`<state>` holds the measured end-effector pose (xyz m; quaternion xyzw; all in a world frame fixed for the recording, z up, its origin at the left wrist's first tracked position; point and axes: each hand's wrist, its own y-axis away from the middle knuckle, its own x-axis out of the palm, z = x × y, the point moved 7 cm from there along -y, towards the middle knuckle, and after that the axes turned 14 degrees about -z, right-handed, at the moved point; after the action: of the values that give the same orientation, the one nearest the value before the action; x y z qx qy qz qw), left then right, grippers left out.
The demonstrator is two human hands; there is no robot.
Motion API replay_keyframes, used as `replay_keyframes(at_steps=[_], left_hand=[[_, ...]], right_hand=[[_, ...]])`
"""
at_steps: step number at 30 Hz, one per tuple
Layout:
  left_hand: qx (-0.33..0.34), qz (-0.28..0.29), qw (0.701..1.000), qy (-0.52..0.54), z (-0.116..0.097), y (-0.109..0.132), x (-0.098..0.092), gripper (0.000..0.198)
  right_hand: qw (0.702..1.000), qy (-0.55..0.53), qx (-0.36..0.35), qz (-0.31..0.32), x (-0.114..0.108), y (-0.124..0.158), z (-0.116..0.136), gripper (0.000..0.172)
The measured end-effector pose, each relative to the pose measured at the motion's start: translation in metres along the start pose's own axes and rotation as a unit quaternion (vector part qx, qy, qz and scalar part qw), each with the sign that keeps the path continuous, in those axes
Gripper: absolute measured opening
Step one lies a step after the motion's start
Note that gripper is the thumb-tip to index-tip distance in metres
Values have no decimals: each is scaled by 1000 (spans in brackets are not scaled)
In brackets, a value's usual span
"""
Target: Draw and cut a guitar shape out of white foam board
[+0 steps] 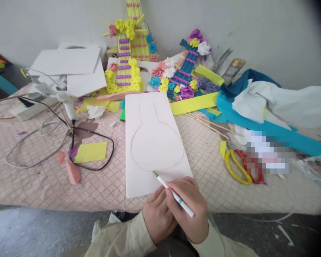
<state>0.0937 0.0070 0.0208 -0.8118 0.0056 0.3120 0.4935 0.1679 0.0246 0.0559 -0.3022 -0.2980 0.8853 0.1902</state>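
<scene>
A white foam board (149, 117) lies on the quilted pink mat (29, 185), with the outline of a round-bodied, long-necked shape drawn on it. My right hand (188, 210) is closed on a white pen with a green tip (173, 194); the tip touches the board at the bottom of the outline. My left hand (156, 216) sits closed just left of the right hand, at the board's near edge, and I cannot make out anything in it.
A white glue gun (66, 103) with black and grey cords lies at left, near yellow paper (91, 151) and pink scraps. Paper guitars with flowers (128, 60) lean on the wall. Yellow and red scissors (240, 166), wooden sticks, and blue and white sheets (270, 107) are at right.
</scene>
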Motion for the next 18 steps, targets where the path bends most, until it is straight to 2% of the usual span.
replay_keyframes(at_steps=[13, 18], left_hand=[[19, 97, 995, -33, -1, -3, 6, 39], [27, 98, 994, -32, 0, 0, 8, 43]], right_hand=[[996, 65, 10, -65, -39, -1, -28, 20], [989, 52, 69, -117, -57, 0, -42, 17]])
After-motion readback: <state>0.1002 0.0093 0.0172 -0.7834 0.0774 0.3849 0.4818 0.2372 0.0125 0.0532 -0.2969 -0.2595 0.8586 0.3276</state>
